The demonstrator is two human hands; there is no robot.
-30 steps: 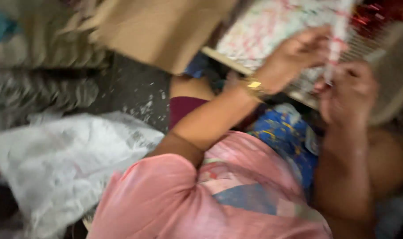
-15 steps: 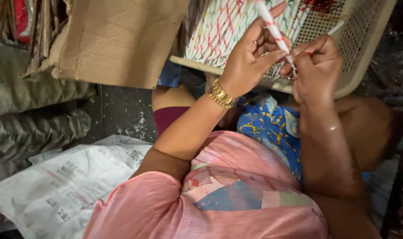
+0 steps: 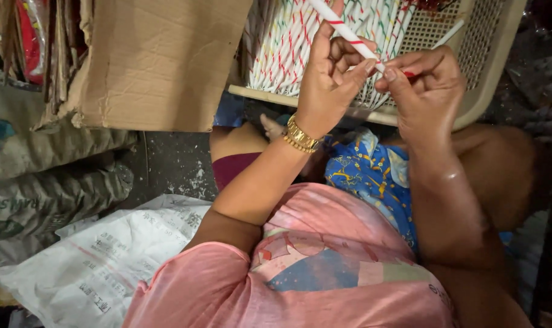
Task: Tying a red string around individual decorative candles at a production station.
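Pinching a thin white paper stick with red stripes (image 3: 347,33), the left hand (image 3: 330,79) and right hand (image 3: 423,85) close their fingertips on its lower end, above a beige plastic mesh basket (image 3: 488,54) of similar rolled sticks (image 3: 288,42).

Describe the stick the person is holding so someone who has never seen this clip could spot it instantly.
Start at the beige perforated basket at the top, packed with thin white sticks. In front of it, the left hand and right hand pinch one white stick with red stripes. It alone is raised clear, slanting up-left.
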